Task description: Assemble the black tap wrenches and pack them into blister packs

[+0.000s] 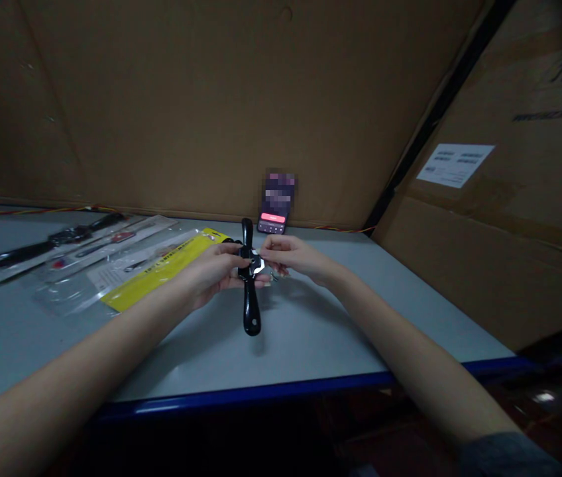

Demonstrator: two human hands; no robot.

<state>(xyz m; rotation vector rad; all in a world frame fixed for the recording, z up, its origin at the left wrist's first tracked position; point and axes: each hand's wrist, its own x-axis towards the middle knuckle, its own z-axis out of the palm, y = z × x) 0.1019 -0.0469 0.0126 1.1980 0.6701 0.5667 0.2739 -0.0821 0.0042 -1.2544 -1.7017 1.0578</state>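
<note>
Head view: near the worktop's [331, 338] back-left corner lies a second black tool [69, 235] on card, then clear packaging and a yellow packet [132, 289], its dark lettering unreadable. Left hand [214, 268] grips a black two-handled tool [250, 291] above mid-worktop, its lower handle short of the blue front edge [261, 395]. Behind, a phone [276, 205] leans at the back edge, its screen partly pixelated. Right hand [295, 255] has bent fingers at the tool's bright plate [258, 265]; whether they pinch it, I cannot tell. Grey surface stretches rightward to a cardboard panel [460, 265] with a white label [454, 165], print too small.
</note>
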